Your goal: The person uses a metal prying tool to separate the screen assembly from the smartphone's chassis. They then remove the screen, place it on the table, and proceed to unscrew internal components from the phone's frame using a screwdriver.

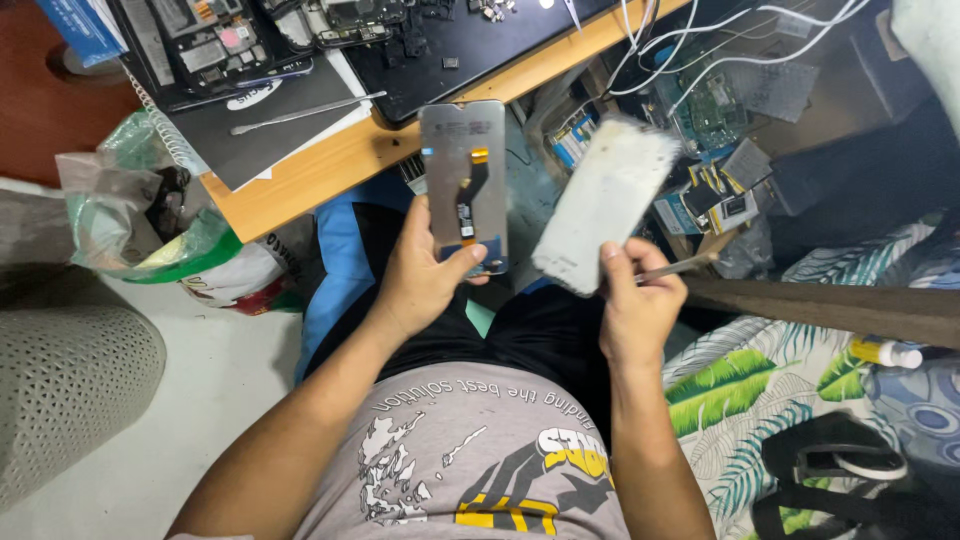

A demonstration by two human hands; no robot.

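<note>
**Ana:** Head camera shows the phone display panel (464, 180) held upright in the left hand (425, 275), back side toward the viewer, with its dark flex cable and orange connector running down the middle. It sits above the lap, just near of the wooden table edge (300, 185).

**Ben:** And the grip?

**Ana:** Thumb pressed across the lower edge, fingers behind, so the left hand is clasped on the panel. The right hand (640, 305) pinches the lower corner of a pale, whitish phone frame (608, 205) and also carries a thin metal tool (678, 267) that pokes out to the right.

**Ben:** How should the handling go, in your view?

**Ana:** I'd judge the panel wants edge contact only; the thumb is close to the flex cable, and bending that ribbon is the likely way to damage it. The two parts are near each other but apart, so keeping them from knocking matters. The tool tip points away from both, which seems sensible.

**Ben:** What lies around?

**Ana:** Far on the table, a dark mat (470, 40) with opened phones and small parts, plus a metal spudger (305, 113) on a grey notebook. Left, a plastic bag (150, 215). Far right, white cables (720, 40) over a cluttered box.
</note>
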